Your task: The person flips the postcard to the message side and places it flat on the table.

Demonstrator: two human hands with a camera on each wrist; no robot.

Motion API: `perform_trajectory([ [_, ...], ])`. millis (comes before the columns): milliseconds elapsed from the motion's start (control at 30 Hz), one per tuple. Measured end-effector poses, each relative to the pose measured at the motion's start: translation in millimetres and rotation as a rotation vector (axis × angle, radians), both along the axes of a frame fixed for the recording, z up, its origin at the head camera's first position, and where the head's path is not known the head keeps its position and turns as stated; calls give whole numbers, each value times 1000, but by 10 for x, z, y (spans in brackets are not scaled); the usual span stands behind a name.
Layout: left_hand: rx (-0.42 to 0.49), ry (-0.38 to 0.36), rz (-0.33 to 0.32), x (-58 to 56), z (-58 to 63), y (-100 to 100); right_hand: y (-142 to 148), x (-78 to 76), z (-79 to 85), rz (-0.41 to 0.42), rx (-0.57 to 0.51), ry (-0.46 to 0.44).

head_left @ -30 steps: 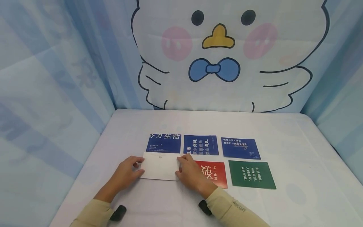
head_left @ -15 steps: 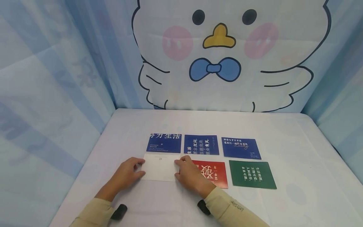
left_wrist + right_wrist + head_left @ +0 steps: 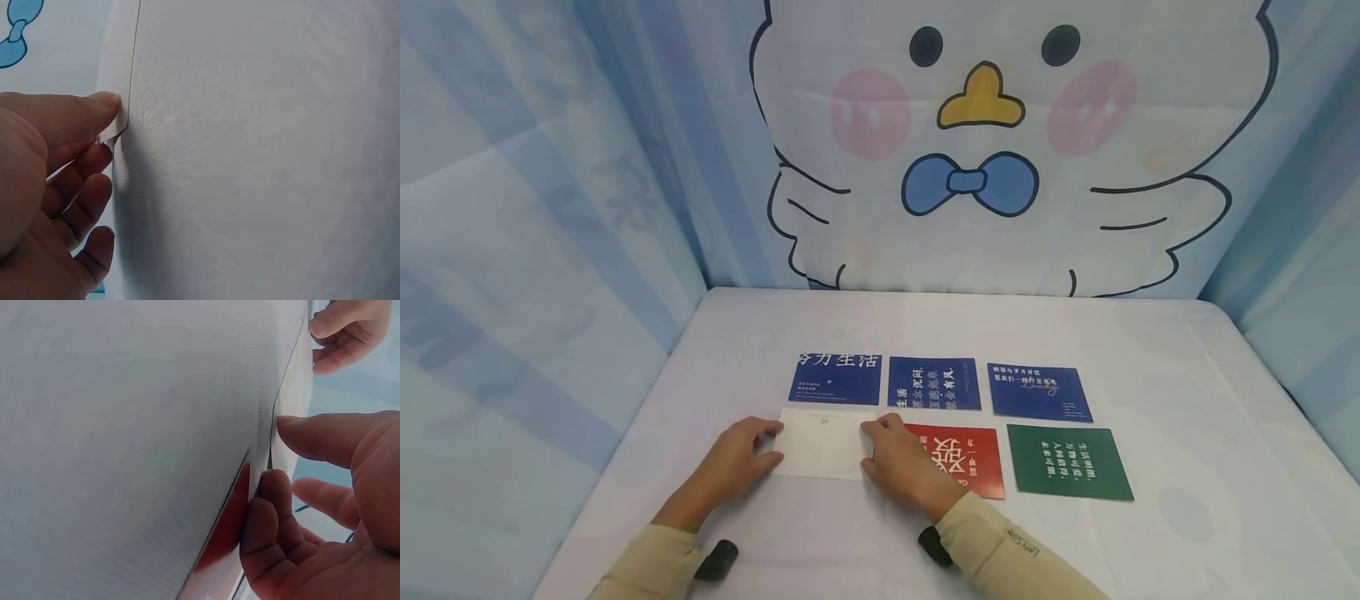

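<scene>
A white card [image 3: 823,450], with a small mark near its top edge, lies on the white table at the left of the front row. My left hand [image 3: 737,462] holds its left edge; the left wrist view has the thumb on the card's corner and the fingers curled beside it. At the card's right edge my right hand [image 3: 906,467] grips with thumb and fingertips. A red card [image 3: 964,458] with white characters sits partly behind that hand. Seen from the right wrist, a narrow dark gap shows under the white card's edge by the fingers.
Behind lie three blue cards: left [image 3: 835,383], middle [image 3: 934,385] and right [image 3: 1037,393]. A green card [image 3: 1070,462] is right of the red one. The table [image 3: 1210,400] meets a cartoon-printed curtain [image 3: 865,225] at the back, with blue curtains on both sides.
The white card has come slightly down and toward me, from overlapping the left blue card's lower edge to lying flatter on the table. Both hands moved a little with it.
</scene>
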State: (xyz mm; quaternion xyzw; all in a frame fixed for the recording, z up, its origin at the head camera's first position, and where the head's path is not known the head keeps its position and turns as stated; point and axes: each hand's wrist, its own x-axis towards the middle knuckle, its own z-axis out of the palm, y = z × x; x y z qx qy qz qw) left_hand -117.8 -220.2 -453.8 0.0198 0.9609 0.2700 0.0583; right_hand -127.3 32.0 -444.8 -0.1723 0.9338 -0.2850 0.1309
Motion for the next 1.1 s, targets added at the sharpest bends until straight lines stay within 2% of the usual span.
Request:
perform_trajectory([
  [400, 25, 8, -5, 10, -13, -7, 4, -18, -14, 10, 3, 18],
  [800, 33, -18, -11, -16, -31, -8, 8, -61, -34, 21, 5, -1],
  [967, 37, -7, -29, -6, 8, 20, 69, -33, 40, 11, -95, -22],
  [1100, 76, 26, -37, 27, 102, 92, 181, 11, 150, 18, -218, -41],
])
